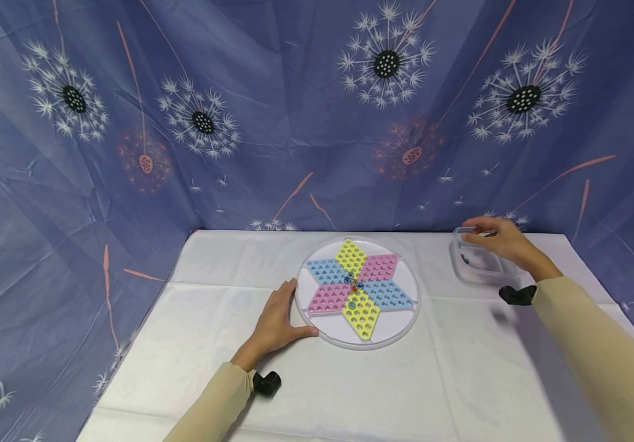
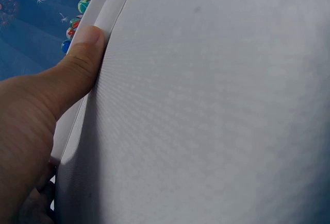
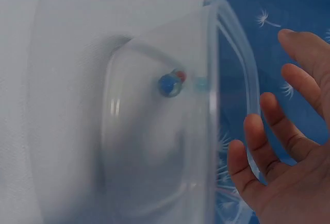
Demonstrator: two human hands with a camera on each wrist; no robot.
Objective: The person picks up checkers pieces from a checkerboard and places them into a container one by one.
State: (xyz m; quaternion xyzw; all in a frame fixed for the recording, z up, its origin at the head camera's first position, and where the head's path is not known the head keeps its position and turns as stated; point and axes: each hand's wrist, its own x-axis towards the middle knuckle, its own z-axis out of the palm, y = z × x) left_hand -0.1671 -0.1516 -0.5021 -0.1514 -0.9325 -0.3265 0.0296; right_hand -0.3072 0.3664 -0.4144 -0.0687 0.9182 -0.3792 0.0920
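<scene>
A round white Chinese checkers board lies on the table, its star made of yellow, pink and blue sections. Several glass marbles sit near the star's centre. My left hand is spread along the board's left rim, the thumb touching the front edge; the left wrist view shows that thumb on the rim. Above a clear plastic container at the back right, my right hand has its fingers loosely bent. In the right wrist view, those fingers hold nothing visible. Behind the container's wall show a blue marble and a red one.
A white cloth covers the table. A blue dandelion-print curtain hangs directly behind the table's back edge and along the left side. Black wrist cameras sit at both cuffs.
</scene>
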